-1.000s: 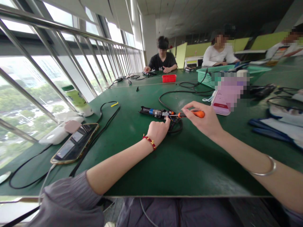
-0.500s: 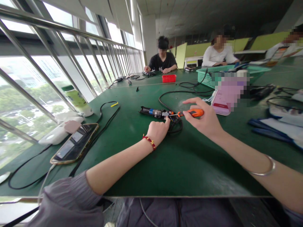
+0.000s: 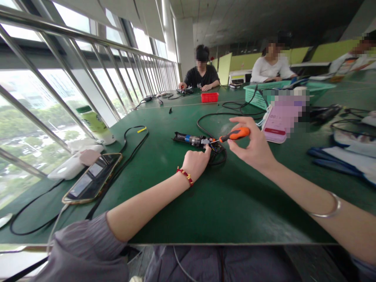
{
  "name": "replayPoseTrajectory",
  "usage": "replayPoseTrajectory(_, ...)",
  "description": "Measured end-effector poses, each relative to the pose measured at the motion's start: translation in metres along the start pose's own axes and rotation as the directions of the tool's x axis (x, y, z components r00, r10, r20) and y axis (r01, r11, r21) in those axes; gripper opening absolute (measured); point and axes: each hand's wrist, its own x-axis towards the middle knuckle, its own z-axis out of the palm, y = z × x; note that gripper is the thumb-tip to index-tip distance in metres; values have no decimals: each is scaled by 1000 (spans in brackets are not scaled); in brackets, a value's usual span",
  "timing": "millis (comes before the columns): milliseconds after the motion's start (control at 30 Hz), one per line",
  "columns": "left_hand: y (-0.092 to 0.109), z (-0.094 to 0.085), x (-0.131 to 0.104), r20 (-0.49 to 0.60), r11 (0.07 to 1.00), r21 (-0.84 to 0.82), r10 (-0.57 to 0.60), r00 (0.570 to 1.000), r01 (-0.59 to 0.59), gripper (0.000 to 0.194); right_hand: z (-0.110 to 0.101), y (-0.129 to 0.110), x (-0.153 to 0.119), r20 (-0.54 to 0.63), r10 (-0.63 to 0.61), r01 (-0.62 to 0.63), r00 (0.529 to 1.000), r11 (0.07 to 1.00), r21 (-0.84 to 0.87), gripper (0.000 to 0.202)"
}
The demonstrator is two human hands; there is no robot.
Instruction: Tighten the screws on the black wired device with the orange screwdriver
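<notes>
A black cylindrical device with a blue band and exposed wires (image 3: 190, 139) lies on the green table (image 3: 164, 196). At its right end, my left hand (image 3: 197, 162) presses its fingers on the device, holding it against the table; some fingertips are hidden. My right hand (image 3: 253, 145) is closed around the orange and black handle of a screwdriver (image 3: 236, 134). The screwdriver's thin shaft points left and slightly down to the device's open, wired end. Whether the tip touches a screw is too small to tell. A black cable (image 3: 219, 159) loops beside that end.
On the left are a phone (image 3: 92, 178), white devices (image 3: 75, 161) and a green-labelled bottle (image 3: 96, 124). Farther back stand a red tray (image 3: 209, 97) and a green basket (image 3: 255, 97). A propped pink phone (image 3: 282, 119) and gloves (image 3: 346, 156) are at right. Other people sit beyond.
The screwdriver's handle has tilted up, and my right hand's fingers have shifted around it. My left hand and the device stay in place.
</notes>
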Motion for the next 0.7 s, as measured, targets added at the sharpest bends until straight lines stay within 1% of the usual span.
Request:
replayPoseTrajectory(67, 0, 0, 0, 1, 1000, -4, -1, 1000, 1, 48, 1, 3, 0, 15, 9, -9, 1000, 1000, 4, 48)
replayPoseTrajectory(100, 0, 0, 0, 0, 1000, -4, -1, 1000, 1, 48, 1, 4, 0, 32, 38, -38, 999, 999, -8, 46)
replayPoseTrajectory(200, 0, 0, 0, -2, 1000, -6, -4, 1000, 4, 49, 0, 3, -1, 74, 129, -126, 989, 991, -50, 27)
replayPoseTrajectory(267, -1, 1, 1, -1, 1000, -11, -4, 1000, 4, 48, -1, 1, -1, 96, 139, -136, 986, 990, -42, 20)
replayPoseTrajectory(300, -1, 1, 1, -1, 1000, -14, -4, 1000, 4, 48, -1, -1, -1, 96, 124, -121, 988, 992, -34, 19)
replayPoseTrajectory(333, -1, 1, 1, 0, 1000, -15, -5, 1000, 5, 48, -1, -1, -1, 84, 97, -95, 992, 995, -26, 22)
replayPoseTrajectory(400, 0, 1, 0, -3, 1000, -15, -6, 1000, 6, 48, 0, -2, 0, 31, 28, -28, 999, 1000, -5, 35)
replayPoseTrajectory(467, 1, 2, 0, -6, 1000, -5, -8, 1000, 8, 48, 1, 0, 0, -6, -11, 11, 1000, 1000, 28, 45)
replayPoseTrajectory(533, 0, 2, 0, -11, 1000, 6, 11, 1000, -11, 48, 0, 2, 0, 6, 6, -6, 1000, 999, 34, 46)
replayPoseTrajectory(567, -3, 2, 1, -20, 999, 6, 38, 999, -38, 45, 0, 2, 0, 27, 29, -30, 999, 999, 18, 41)
replayPoseTrajectory(633, -12, 2, 4, -71, 993, -11, 115, 991, -116, 35, -1, 2, 0, 76, 77, -75, 994, 997, -36, 23)
replayPoseTrajectory(667, -19, 3, 7, -124, 988, -23, 147, 981, -151, 31, -2, 1, -1, 101, 94, -89, 990, 994, -57, 18)
replayPoseTrajectory(700, -27, 4, 10, -192, 985, -32, 158, 969, -167, 32, -3, 0, -1, 130, 103, -95, 986, 993, -69, 18)
